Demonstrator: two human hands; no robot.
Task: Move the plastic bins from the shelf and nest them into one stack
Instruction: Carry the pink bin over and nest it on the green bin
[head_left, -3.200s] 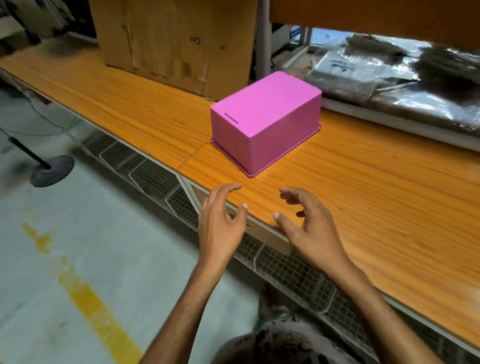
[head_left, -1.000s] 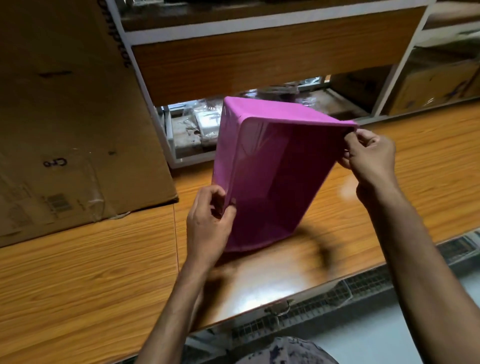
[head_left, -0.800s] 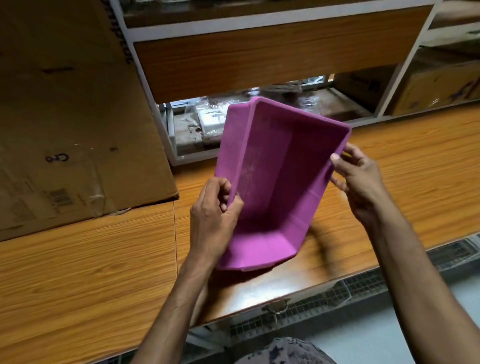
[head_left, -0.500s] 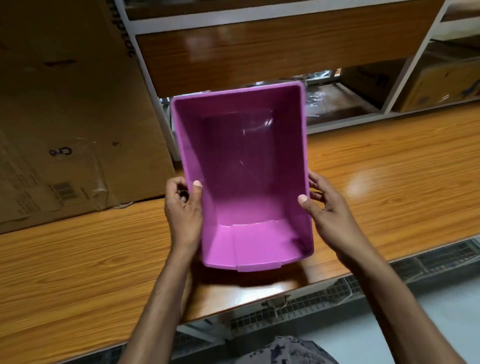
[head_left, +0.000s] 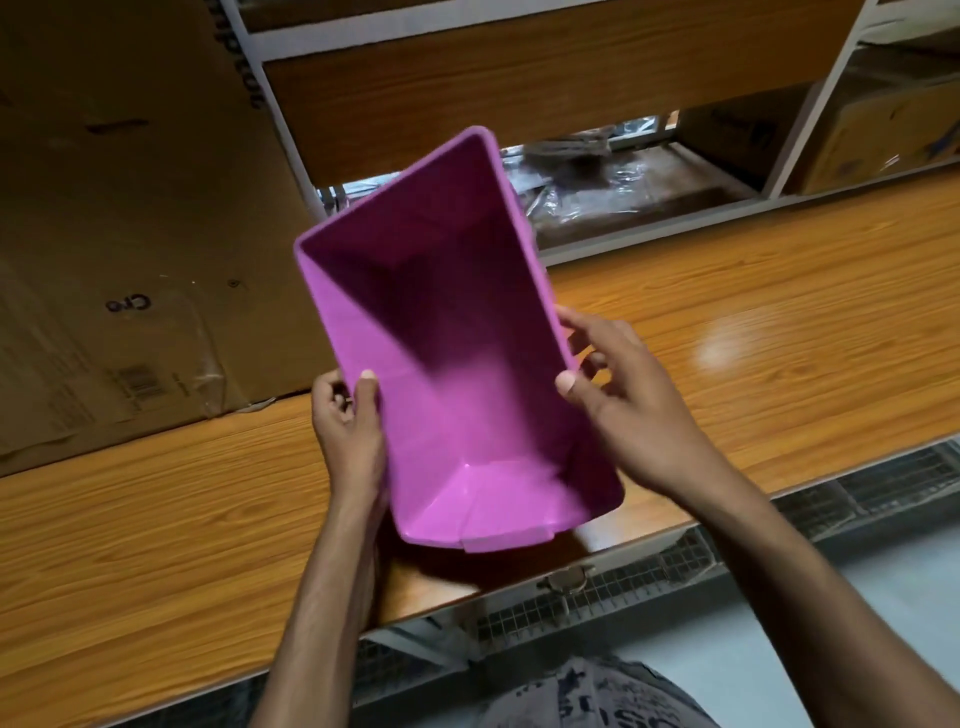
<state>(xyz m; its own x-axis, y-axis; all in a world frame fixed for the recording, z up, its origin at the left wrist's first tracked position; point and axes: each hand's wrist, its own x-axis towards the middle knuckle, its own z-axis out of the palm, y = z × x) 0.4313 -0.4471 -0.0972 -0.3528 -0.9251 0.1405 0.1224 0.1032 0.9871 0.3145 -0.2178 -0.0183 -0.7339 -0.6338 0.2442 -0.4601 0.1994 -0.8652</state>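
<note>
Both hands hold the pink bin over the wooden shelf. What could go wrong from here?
Left hand and right hand grip only the side rims of the tilted pink bin; it may slip. Its near end is close to the front edge of the wooden shelf; set down there, it could tip off.

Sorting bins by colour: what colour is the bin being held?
Pink-purple, inside and rim alike; the bin shows best in the head view, the only one.

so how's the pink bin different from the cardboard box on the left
The pink bin is smooth plastic; the cardboard box is brown, creased card. The bin is held tilted, open side showing, by the left hand and right hand; the box rests on the wooden shelf. Both are rectangular.
</note>
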